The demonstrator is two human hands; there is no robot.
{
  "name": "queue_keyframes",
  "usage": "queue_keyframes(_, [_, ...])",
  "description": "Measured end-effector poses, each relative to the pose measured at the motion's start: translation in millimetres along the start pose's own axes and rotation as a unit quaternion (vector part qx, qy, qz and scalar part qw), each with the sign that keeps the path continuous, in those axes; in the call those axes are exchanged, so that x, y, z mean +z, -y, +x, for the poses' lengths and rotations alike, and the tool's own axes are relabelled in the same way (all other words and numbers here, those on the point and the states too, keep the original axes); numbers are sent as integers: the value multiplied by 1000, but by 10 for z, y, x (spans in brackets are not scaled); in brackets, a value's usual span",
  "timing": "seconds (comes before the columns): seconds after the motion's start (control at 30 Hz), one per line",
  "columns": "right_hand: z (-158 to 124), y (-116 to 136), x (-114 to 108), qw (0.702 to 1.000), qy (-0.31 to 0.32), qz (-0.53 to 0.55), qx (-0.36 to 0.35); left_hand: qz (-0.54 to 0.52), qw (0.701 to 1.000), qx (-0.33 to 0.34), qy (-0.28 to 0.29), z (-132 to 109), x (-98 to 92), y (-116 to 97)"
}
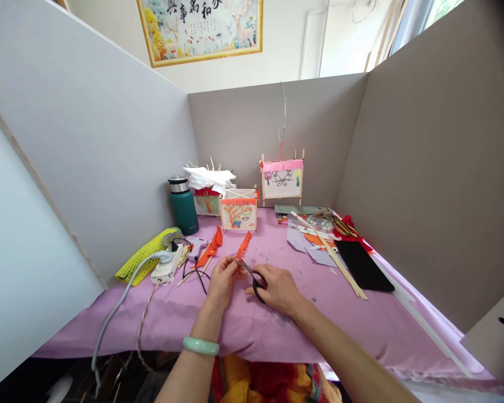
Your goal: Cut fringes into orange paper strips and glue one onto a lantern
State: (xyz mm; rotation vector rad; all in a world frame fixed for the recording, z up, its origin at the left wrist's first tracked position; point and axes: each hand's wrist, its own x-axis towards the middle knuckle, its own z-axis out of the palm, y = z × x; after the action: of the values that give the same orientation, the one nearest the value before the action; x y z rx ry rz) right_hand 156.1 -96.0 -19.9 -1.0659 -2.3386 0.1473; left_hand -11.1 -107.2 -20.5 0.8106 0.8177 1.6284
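Left hand (222, 281): We pinch the near end of a red fringed strip (245, 244) in our fingertips, a green bangle (200, 345) around the wrist.
Right hand (280, 287): Our fingers are closed on the black handles of the scissors (256, 290), which point leftward to the fingertips of our left hand.
Blades: They are at the strip's near end; how far they stand apart, we cannot tell.
Strip: It juts away from our left fingertips, over the purple cloth (277, 341) and short of the front box (238, 215).
Boxes: The front box, paper-sided and stick-framed, wears a red fringe above a drawn tree; behind it to the right, we see a pink-topped box (282, 183) below a wire (284, 106).
Left side: Red paper (210, 249) lies beside a glue gun (197, 246), near a socket block (167, 268), a yellow net (140, 258) and a green bottle (183, 212).
Right side: Pale sticks (350, 278) lie just beside a black slab (363, 266).
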Motion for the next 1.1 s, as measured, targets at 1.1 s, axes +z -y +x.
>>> queue_keyframes(1.1, [13,-42,43,1000,21,-15,-4,-7,1000,-18,17,0,7,-10])
